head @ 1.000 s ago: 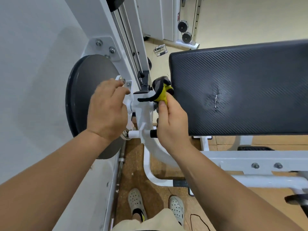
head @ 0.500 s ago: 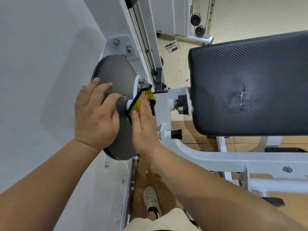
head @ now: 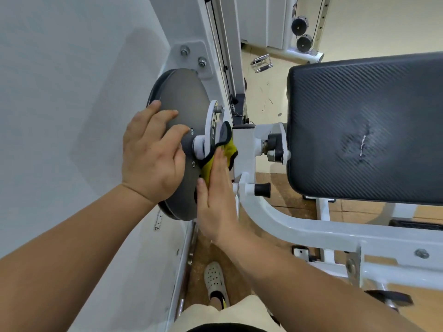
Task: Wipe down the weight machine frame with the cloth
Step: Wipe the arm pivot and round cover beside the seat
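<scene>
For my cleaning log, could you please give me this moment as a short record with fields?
left hand: rests spread on the grey disc
right hand: straight fingers press the cloth against the white hub
cloth: yellow, black trim, bunched beside the disc
white frame arm: curved, right of the hands, untouched
black pad: right of the hub, small tear in its surface
shoe: on the floor below the hands
</scene>
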